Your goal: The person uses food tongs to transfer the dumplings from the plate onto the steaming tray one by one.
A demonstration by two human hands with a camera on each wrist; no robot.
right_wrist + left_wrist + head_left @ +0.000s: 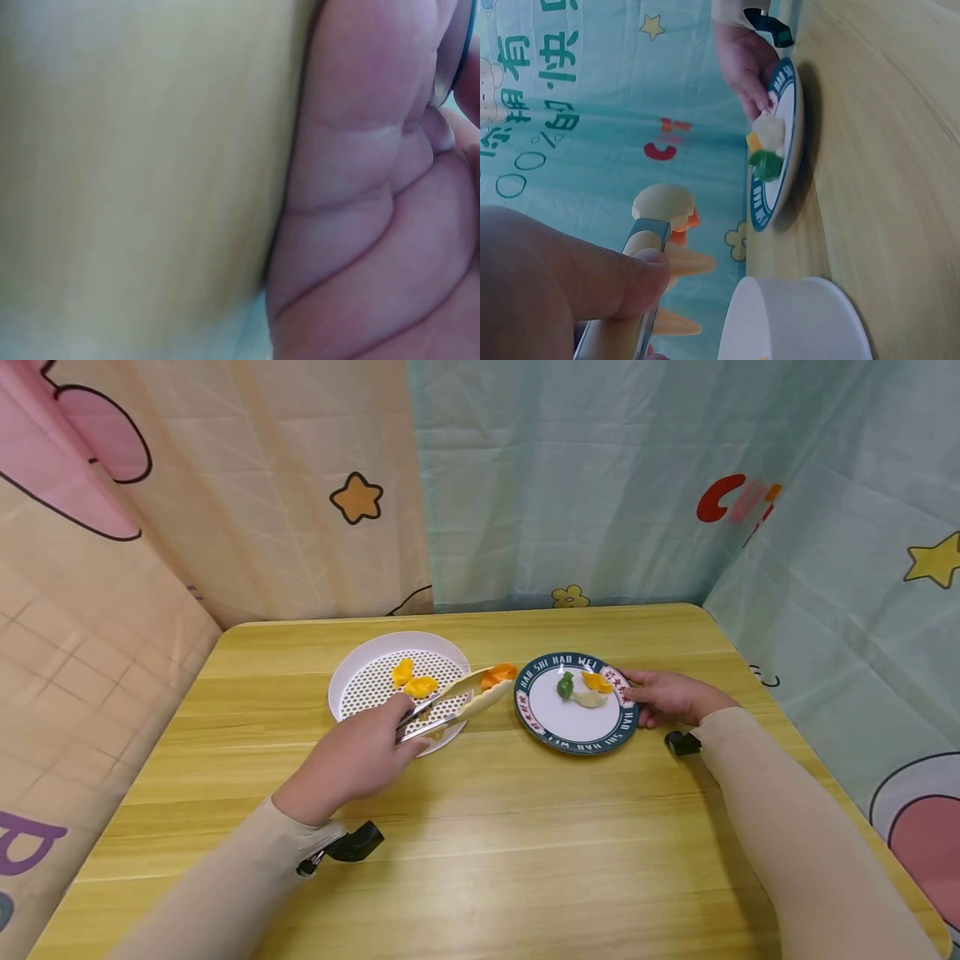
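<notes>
My left hand [360, 752] grips metal tongs with cream scalloped tips [483, 700]. Pinched in those tips is an orange dumpling [498, 675], held over the gap between a white perforated tray and a plate. Two yellow dumplings [420, 686] lie in the tray [339, 687]. At the right, my right hand [667, 693] holds the rim of the round plate [573, 727], thumb on top and fingers at its side. A green dumpling [566, 686], a yellow-orange one [597, 682] and a whitish one [589, 698] sit together on it.
The wooden table [480, 843] carries both the tray and the plate towards its back edge. Printed curtains [600, 485] hang close behind and along both sides. A black wrist camera [352, 843] sticks out below the left sleeve, another [682, 743] by the right.
</notes>
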